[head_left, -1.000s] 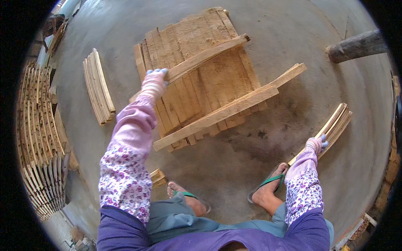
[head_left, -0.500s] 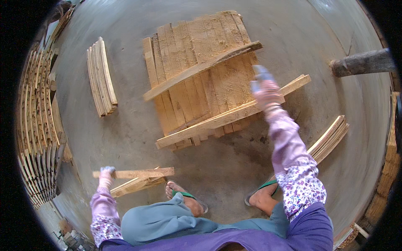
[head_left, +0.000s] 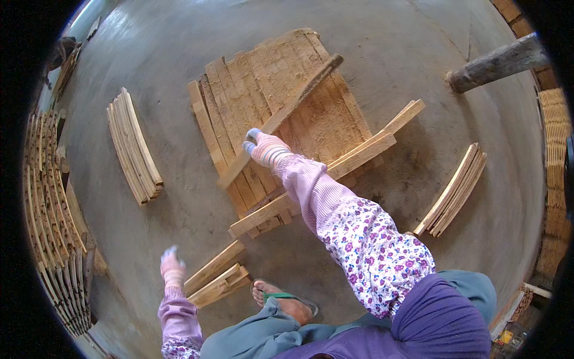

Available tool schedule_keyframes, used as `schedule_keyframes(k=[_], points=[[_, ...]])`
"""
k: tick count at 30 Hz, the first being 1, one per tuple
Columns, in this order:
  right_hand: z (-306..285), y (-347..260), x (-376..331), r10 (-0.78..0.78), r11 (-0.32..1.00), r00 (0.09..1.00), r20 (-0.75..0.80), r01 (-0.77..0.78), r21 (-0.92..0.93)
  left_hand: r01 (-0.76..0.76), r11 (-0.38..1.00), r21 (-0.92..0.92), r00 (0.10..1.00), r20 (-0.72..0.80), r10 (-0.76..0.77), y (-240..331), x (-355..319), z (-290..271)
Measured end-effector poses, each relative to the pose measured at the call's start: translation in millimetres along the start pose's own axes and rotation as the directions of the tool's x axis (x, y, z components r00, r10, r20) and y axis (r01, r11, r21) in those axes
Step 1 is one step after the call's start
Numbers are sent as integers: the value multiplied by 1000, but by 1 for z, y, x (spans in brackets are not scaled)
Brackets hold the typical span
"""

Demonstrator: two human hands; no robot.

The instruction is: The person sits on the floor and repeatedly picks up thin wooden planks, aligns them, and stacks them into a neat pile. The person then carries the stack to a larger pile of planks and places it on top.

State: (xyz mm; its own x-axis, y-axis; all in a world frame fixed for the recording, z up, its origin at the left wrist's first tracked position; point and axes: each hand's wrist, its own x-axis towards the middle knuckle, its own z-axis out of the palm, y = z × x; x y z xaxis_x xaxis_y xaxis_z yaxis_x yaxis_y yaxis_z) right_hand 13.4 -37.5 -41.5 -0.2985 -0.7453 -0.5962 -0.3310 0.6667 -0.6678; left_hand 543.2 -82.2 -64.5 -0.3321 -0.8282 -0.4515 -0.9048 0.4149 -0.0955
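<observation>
My right hand (head_left: 268, 148), in a striped knit glove, grips a rough wooden plank (head_left: 308, 90) near its closer end. That plank slants across a broad stack of sawdust-dusted boards (head_left: 251, 87) on the floor. Beneath my right forearm, long pale planks (head_left: 359, 157) lie over the stack's near edge. My left hand (head_left: 172, 268), gloved too and slightly blurred, hovers with fingers stretched and nothing in it. Beside it, a short wooden slat (head_left: 213, 263) lies next to a small pile of slats (head_left: 222, 285), close to my sandalled foot.
Bundles of curved-looking slats lie at the left (head_left: 134, 146) and right (head_left: 452, 190). A round post (head_left: 499, 63) rises at the upper right. Racked wooden strips (head_left: 51, 209) line the far left, and stacked timber (head_left: 555, 173) stands along the right edge.
My left hand has let go of the short slat, which now lies by the small pile. My right hand has moved left onto the diagonal plank, which has turned steeper.
</observation>
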Motion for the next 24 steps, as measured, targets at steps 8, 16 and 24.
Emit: schedule_keyframes(k=[8,16,24], points=[[35,-3,-50,-90,964,993,-76,106,244,-537,771,-343,841,-140,523,269,73,-166],[2,43,-122,-254,948,967,-30,255,191,-278,649,-708,841,148,521,213,104,-110],[-90,156,-161,-452,487,891,-44,204,-849,100,985,142,916,374,-147,-91,-9,-8]])
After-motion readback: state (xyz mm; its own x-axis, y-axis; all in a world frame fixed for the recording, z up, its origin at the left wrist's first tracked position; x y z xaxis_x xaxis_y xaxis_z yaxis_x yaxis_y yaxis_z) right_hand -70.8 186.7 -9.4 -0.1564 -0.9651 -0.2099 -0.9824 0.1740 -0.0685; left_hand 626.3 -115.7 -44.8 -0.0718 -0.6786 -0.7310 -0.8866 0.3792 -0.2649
